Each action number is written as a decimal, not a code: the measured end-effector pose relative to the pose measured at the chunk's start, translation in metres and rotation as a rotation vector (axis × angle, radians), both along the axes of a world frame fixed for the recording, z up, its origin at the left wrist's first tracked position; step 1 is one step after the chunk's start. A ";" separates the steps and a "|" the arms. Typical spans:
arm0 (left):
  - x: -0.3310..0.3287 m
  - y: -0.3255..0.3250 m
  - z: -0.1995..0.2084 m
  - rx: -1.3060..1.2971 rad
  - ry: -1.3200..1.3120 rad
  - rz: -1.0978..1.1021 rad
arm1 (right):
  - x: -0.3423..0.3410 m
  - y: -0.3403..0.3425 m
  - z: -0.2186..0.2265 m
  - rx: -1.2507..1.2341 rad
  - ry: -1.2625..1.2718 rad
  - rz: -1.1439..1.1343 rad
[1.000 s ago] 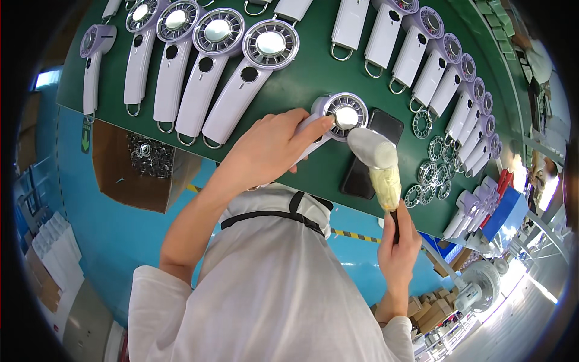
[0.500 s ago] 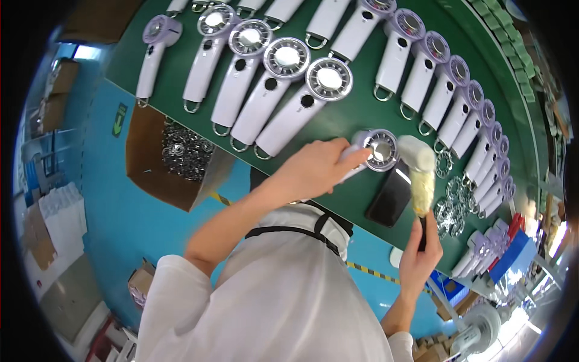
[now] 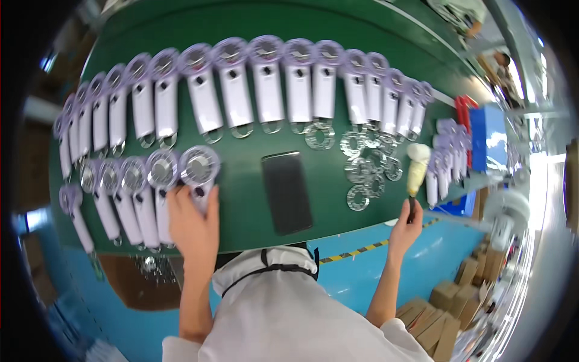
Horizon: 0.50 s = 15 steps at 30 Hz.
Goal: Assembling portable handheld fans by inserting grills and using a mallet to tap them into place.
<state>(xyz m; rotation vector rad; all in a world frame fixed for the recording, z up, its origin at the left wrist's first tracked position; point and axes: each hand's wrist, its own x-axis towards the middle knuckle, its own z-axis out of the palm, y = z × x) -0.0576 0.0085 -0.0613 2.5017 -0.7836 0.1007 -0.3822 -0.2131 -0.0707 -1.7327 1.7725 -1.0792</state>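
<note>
My left hand [image 3: 194,218] is closed round the handle of a pale lilac handheld fan [image 3: 200,164], at the right end of the near row. Its silvery round front faces up; my fingers hide much of the handle. To its left lie several similar fans [image 3: 134,176], close together. Off to the right, my right hand [image 3: 405,228] grips the black handle of a mallet [image 3: 417,172] with a white rounded head and a yellow wrapped shaft. The mallet is held up near the table's right part, beside a loose group of clear ring-shaped parts [image 3: 358,170].
A long far row of fans [image 3: 266,90] spans the green table [image 3: 241,199]. A black phone [image 3: 287,193] lies mid-table. At the right are more fans [image 3: 445,151] and a blue bin [image 3: 487,139]. Below the near edge stands a cardboard box [image 3: 136,283] of small metal parts.
My view has turned. My left hand has carried the fan from beside the phone to the near row's end. My right hand has drawn the mallet away to the right.
</note>
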 end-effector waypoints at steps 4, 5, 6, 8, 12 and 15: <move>-0.003 0.000 0.003 0.025 -0.079 0.003 | -0.034 -0.020 -0.007 0.001 0.208 -0.052; -0.003 0.000 0.002 0.048 -0.046 0.024 | -0.036 -0.026 -0.010 -0.003 0.203 -0.072; -0.005 -0.003 0.001 0.021 -0.021 0.055 | -0.039 -0.033 -0.014 -0.046 0.279 -0.065; -0.006 -0.005 0.000 0.015 0.001 0.093 | -0.039 -0.042 -0.014 -0.146 0.428 -0.042; -0.013 -0.006 0.007 -0.026 0.081 0.115 | -0.033 -0.057 -0.014 -0.174 0.626 0.014; -0.018 0.015 -0.007 -0.143 -0.102 0.061 | -0.007 -0.075 0.010 -0.387 0.551 0.045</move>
